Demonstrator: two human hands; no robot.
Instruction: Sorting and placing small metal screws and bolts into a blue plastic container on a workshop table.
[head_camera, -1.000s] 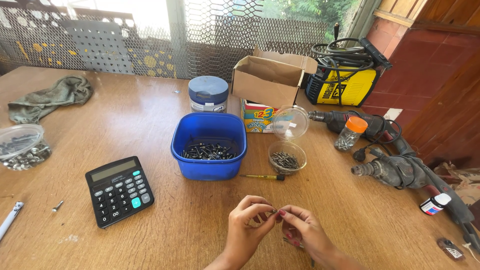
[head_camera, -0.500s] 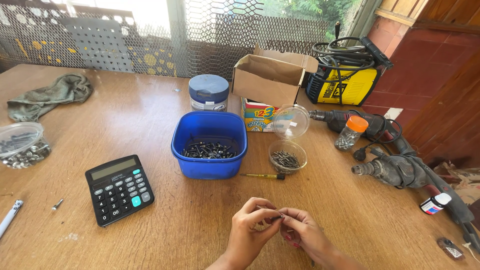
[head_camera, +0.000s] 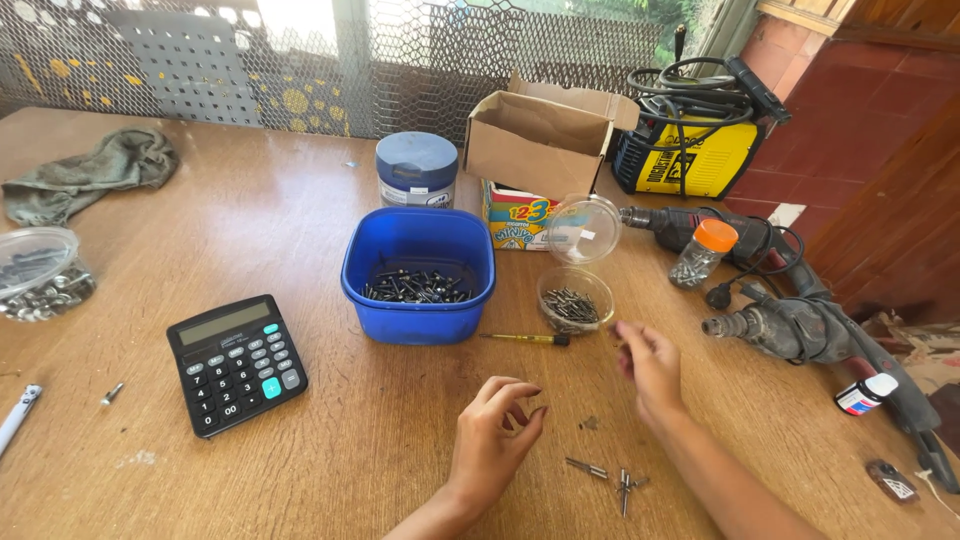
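1. The right hand (head_camera: 652, 365) has its fingertips pinched together near the small clear container (head_camera: 575, 297). Something tiny may be between them, but the picture is too blurred there, so I cannot tell what it grips, if anything.
2. The left hand (head_camera: 495, 440) hangs above the wooden table (head_camera: 300, 220) with the fingers curled and loose. Nothing shows in it; it looks released.
3. The small clear container stands just beside the blue tub (head_camera: 418, 272) and holds a heap of dark screws. Its round clear lid (head_camera: 583, 230) leans behind it, against a colourful little box (head_camera: 512, 220).
4. A few loose screws (head_camera: 608, 475) lie on the table between the two forearms, close to the person.
5. A thin screwdriver with a yellow shaft (head_camera: 527, 338) lies flat in front of the tub.
6. About handling, in my judgement: each screw is light, stiff and hard, so it will not bend or break. It is small and smooth and can slip or roll away. A pinch with thumb and forefinger on the middle of the shank seems the best hold.
7. The clear container looks like thin plastic and is light, so a push at its rim could tip it.
8. Farther off are a calculator (head_camera: 237, 360) on the left and a power drill (head_camera: 800, 325) on the right.
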